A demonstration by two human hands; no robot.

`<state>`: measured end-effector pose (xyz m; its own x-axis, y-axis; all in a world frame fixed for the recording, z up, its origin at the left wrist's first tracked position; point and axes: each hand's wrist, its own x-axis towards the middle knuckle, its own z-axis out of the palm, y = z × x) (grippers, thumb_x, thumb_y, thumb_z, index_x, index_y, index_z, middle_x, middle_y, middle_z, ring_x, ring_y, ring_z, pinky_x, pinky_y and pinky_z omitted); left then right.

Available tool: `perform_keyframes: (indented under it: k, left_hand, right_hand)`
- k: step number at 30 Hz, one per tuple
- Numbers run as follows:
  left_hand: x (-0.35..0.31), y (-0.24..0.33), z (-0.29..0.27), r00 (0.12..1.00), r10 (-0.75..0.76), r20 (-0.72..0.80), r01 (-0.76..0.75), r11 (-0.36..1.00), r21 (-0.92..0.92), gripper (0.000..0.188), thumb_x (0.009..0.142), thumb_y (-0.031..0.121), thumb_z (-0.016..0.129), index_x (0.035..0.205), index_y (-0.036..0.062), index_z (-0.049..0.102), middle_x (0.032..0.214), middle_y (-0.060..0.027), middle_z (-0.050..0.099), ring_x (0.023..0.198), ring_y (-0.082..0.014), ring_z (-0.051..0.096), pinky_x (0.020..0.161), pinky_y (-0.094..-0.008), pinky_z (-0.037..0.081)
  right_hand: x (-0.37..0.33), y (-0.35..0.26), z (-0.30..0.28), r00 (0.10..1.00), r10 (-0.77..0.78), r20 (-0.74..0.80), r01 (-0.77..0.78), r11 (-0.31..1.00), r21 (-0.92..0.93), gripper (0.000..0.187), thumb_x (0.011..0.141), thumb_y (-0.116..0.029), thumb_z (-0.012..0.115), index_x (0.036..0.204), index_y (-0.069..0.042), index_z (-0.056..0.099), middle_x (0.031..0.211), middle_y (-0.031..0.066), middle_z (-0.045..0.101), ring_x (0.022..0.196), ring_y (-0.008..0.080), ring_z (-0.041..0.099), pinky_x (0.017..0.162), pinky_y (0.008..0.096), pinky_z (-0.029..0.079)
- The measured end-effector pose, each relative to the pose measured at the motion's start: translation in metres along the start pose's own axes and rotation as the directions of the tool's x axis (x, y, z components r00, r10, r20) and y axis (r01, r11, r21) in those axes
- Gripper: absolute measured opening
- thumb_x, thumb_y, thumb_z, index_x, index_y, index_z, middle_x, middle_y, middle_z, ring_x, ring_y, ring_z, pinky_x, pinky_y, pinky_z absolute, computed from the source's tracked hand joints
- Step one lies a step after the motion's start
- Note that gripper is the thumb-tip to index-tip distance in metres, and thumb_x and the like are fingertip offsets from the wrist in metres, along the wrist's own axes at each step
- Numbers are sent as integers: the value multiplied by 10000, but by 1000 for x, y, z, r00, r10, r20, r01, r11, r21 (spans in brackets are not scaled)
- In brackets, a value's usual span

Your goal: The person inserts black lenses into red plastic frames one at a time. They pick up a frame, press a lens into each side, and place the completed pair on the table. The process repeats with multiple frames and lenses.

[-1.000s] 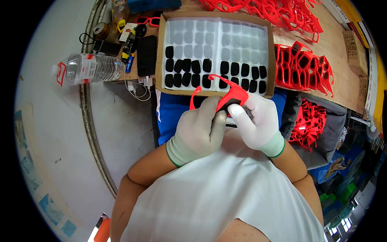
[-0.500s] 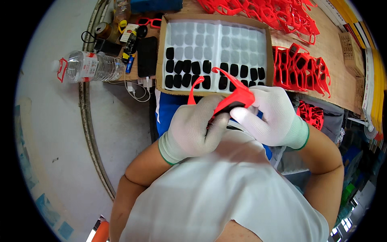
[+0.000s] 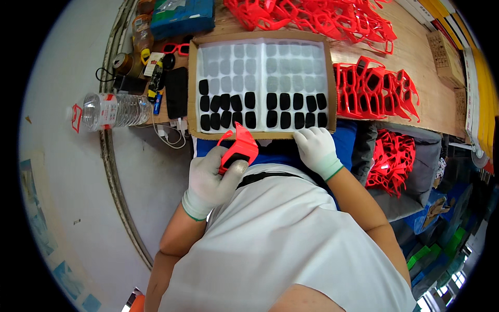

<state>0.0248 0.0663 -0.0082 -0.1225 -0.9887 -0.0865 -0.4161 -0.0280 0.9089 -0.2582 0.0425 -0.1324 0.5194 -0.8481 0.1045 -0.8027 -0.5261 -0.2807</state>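
Observation:
My left hand (image 3: 210, 179), in a white glove with a green cuff, is closed around red sunglasses (image 3: 244, 141). A dark lens shows in their front beside my thumb, and a temple points up and away. My right hand (image 3: 316, 150), gloved likewise, has its fingers stretched over the near right edge of a shallow cardboard box (image 3: 193, 88); nothing shows in it. Inside the box, a white sheet has rows of lens-shaped pockets. Dark lenses (image 3: 298, 101) fill the near rows, with one more farther up at the left (image 3: 203, 87).
Finished-looking red sunglasses (image 3: 371, 88) stand in rows right of the box. Loose red frames (image 3: 312, 18) pile up behind it, more in a grey bag (image 3: 390, 161). At left are a phone (image 3: 176, 92), cables and a large clear bottle (image 3: 117, 111). A blue box (image 3: 182, 20) stands behind.
My right hand has let go of the sunglasses and moved to the box's near right edge. My left hand has drawn them lower and leftward. The view has shifted.

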Motion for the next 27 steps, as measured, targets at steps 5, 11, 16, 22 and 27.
perform_keyframes:
  k: [5,11,16,22,27]
  left_hand:
    - [8,10,12,994,71,80,-76,995,62,192,918,139,611,791,-4,598,527,-51,575,468,-141,606,471,-283,464]
    - [11,12,11,979,-66,192,71,997,-21,257,982,175,585,783,11,581,552,-128,528,479,-296,577,468,-373,414]
    - [42,38,21,796,98,597,-238,958,161,228,976,314,543,1013,102,619,663,-164,622,630,-377,641,591,-502,498]
    - [162,-33,-13,976,-131,177,34,884,467,395,933,344,600,1174,34,646,1016,-226,697,999,-375,682,828,-454,548]
    - [194,-97,-9,864,-497,84,64,274,960,345,869,79,611,1208,26,572,1258,-225,609,1139,-395,636,939,-465,537]
  right_hand:
    - [6,22,-7,983,-66,169,66,998,8,87,804,-129,607,888,-128,632,796,29,611,770,246,615,702,387,470]
    - [22,8,-53,998,-29,-62,52,913,404,329,776,-172,729,1069,-47,646,1029,117,657,984,317,625,885,444,486]
    - [58,-20,-116,977,-192,-94,178,489,854,305,824,-212,718,1014,1,611,1029,148,619,980,370,550,902,462,451]
    - [35,-7,-129,909,118,399,-416,241,877,259,952,-186,527,969,42,647,682,109,598,673,174,598,621,338,481]
    - [31,-3,-139,840,34,541,-487,-391,781,562,948,-222,562,1410,58,406,1151,159,633,931,200,669,904,357,523]
